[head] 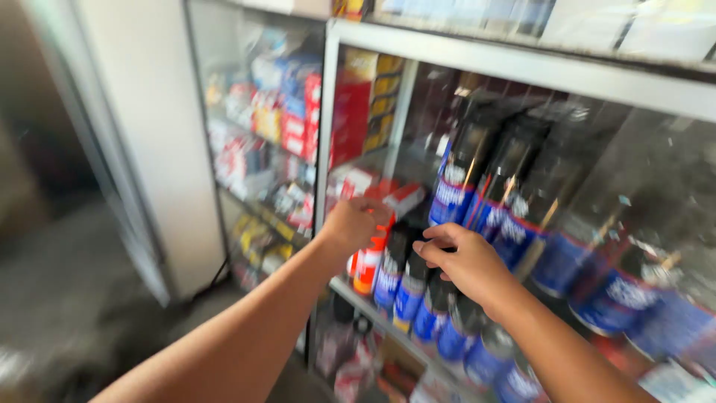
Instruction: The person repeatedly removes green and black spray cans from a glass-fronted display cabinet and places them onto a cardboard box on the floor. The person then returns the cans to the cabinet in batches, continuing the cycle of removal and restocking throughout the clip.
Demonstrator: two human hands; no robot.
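**Both hands in among the spray cans**

Both arms reach into a glass-fronted cabinet (522, 71) stacked with goods. The left hand (352, 222) sits at an orange-and-white can (365, 267) standing at the near end of the middle shelf (358, 296); its fingers curl over the top, but the blur hides whether the grip is pressed onto the cap or only resting there. The right hand (464, 261) hovers just beside it, over a row of small blue-and-black cans (409, 292), fingers bent and drawn together near the dark caps; whether it is pinching one, I cannot tell. Behind them stands a row of taller blue-and-black cans (477, 186), and red boxes (350, 119) are stacked on the shelf above.

These cans look rigid, smooth-sided and likely slippery, light to moderate in weight. The caps may pull off, so the body below the cap is probably the surer hold. Packed this tightly, a nudge could topple neighbours.
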